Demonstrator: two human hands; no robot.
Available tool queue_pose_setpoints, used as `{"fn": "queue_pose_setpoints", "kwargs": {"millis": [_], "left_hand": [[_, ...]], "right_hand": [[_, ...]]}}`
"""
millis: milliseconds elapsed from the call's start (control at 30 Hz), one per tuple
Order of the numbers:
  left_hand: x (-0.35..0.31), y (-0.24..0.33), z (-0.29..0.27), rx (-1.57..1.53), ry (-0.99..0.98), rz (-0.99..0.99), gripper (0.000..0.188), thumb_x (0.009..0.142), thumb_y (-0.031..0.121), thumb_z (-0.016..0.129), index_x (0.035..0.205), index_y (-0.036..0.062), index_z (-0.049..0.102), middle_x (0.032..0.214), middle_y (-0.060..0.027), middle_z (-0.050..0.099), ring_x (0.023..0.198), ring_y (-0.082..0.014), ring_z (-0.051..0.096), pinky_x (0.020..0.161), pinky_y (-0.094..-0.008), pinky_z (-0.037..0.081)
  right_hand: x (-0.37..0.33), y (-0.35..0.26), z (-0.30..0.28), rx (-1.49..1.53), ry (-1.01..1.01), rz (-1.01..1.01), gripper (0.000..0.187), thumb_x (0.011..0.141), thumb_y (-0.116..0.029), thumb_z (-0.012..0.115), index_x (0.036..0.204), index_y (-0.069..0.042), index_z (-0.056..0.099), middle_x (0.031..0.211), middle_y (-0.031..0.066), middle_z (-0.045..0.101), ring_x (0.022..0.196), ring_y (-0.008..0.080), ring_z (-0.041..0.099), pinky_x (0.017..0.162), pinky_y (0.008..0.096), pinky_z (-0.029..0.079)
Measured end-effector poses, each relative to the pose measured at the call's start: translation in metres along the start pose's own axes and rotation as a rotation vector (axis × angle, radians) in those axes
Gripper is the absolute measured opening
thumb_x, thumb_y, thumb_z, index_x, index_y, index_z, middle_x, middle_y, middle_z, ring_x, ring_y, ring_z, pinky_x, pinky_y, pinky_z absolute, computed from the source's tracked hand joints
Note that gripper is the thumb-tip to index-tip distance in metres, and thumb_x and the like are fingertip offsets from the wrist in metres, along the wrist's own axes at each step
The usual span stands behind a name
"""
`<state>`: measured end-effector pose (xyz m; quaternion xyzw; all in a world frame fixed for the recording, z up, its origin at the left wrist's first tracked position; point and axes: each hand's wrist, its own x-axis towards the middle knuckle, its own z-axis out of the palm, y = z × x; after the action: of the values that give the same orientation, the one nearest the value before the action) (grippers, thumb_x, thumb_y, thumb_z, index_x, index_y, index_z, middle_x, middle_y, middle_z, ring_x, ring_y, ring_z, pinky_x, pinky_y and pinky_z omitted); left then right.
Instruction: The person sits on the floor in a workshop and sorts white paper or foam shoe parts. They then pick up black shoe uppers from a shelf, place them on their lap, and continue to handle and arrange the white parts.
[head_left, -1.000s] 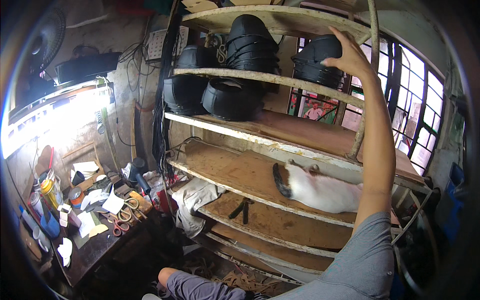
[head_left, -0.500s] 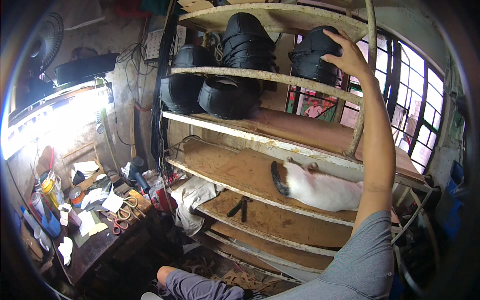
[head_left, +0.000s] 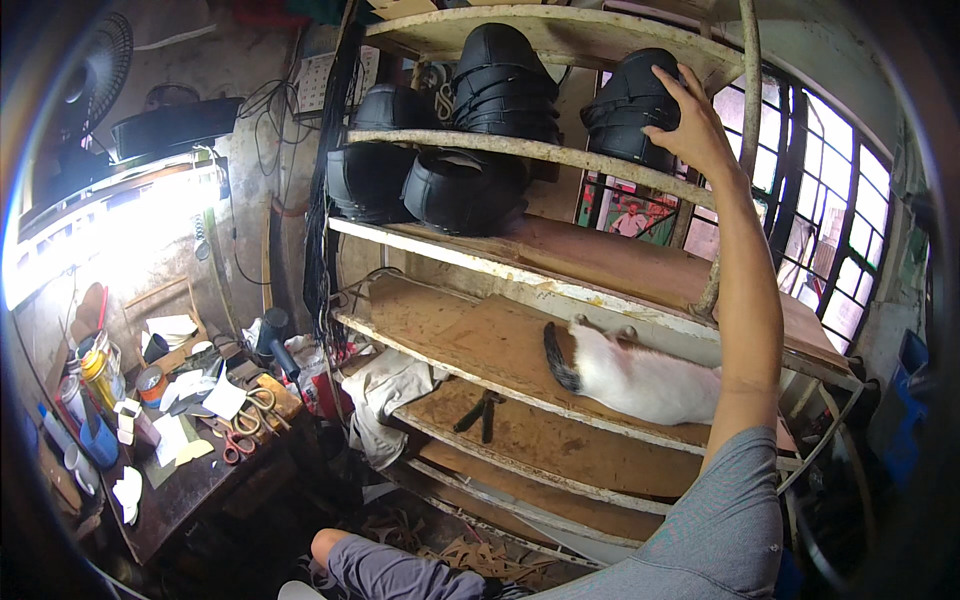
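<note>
Upward | arm [head_left: 752, 290] near-straight | right grip [head_left: 697, 128] spread against black stack [head_left: 622, 112], hold unclear

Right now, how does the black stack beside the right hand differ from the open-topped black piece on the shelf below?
The black stack shows layered rims and a rounded top; the open-topped black piece shows its opening. The stack stands one level above the piece. The right hand touches the stack, but not the piece. Both are black and curved.
</note>
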<state>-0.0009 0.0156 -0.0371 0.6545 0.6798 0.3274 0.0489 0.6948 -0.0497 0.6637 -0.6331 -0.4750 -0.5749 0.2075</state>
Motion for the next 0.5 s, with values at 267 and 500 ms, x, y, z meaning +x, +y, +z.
{"fn": "queue_pose_setpoints", "kwargs": {"millis": [267, 500], "left_hand": [[-0.001, -0.003, 0.008, -0.120, 0.026, -0.036, 0.043, 0.091, 0.027, 0.075, 0.128, 0.0036, 0.073, 0.110, -0.0235, 0.075, 0.103, -0.0412, 0.069, 0.092, -0.0485, 0.052], [-0.001, 0.005, -0.003, -0.058, -0.087, -0.106, 0.045, 0.092, 0.028, 0.074, 0.130, 0.0050, 0.072, 0.116, -0.0242, 0.073, 0.109, -0.0416, 0.067, 0.096, -0.0483, 0.051]], "right_hand": [[-0.015, -0.007, 0.013, -0.027, 0.026, -0.024, 0.116, 0.067, -0.016, 0.095, 0.165, -0.030, 0.035, 0.172, 0.0248, 0.020, 0.154, 0.0444, 0.035, 0.125, 0.0517, 0.038], [-0.017, -0.016, 0.013, -0.028, 0.032, -0.099, 0.128, 0.062, -0.012, 0.098, 0.167, -0.035, 0.028, 0.175, 0.0194, 0.013, 0.156, 0.0448, 0.029, 0.125, 0.0550, 0.039]]}}
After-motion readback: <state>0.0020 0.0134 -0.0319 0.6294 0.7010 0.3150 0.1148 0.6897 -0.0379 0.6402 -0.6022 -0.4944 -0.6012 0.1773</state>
